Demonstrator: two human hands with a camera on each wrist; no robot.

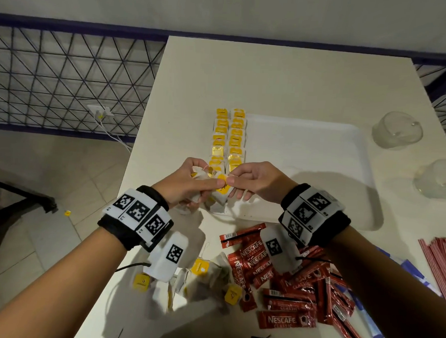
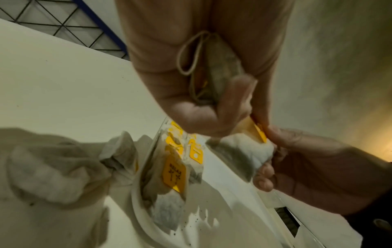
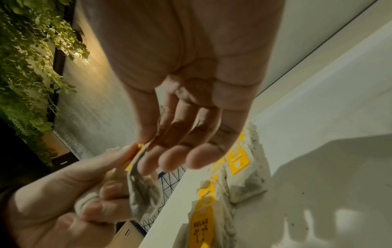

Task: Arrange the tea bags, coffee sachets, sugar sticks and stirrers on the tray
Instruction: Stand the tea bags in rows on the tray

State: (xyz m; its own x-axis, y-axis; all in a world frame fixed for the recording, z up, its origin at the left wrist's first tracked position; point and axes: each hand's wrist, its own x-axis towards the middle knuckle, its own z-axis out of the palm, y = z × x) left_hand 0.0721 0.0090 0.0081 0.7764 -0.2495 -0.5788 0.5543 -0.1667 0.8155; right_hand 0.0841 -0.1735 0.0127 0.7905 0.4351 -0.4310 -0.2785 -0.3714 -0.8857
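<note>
Tea bags, white paper with yellow square tags (image 1: 228, 138), lie in two rows along the left edge of the white rectangular plastic tray (image 1: 321, 148) on the pale tabletop (image 1: 247, 74).

Head view alone shows the whole layout. Left wrist view alone shows a bunched bag and looped string tucked in the left palm. Right wrist view alone shows the right palm bare.

Left hand (image 1: 190, 185): fingers curled around several spare tea bags, thumb and forefinger pinching the one white tea bag with yellow tag (image 1: 222, 190) held over the tray's near left corner. Right hand (image 1: 257, 181): thumb and forefinger pinched on the same bag's tag end, remaining fingers loosely extended. Both hands meet on this bag.

Loose tea bags (image 1: 206, 274) lie on the tabletop nearer the person than the tray. Red coffee sachets (image 1: 288, 283) are heaped to the right of these. Red-striped stirrers (image 1: 442, 255) lie at the right edge, beyond the right forearm, which covers part of the heap. Two clear glass cups (image 1: 397, 130) stand right of the tray.
</note>
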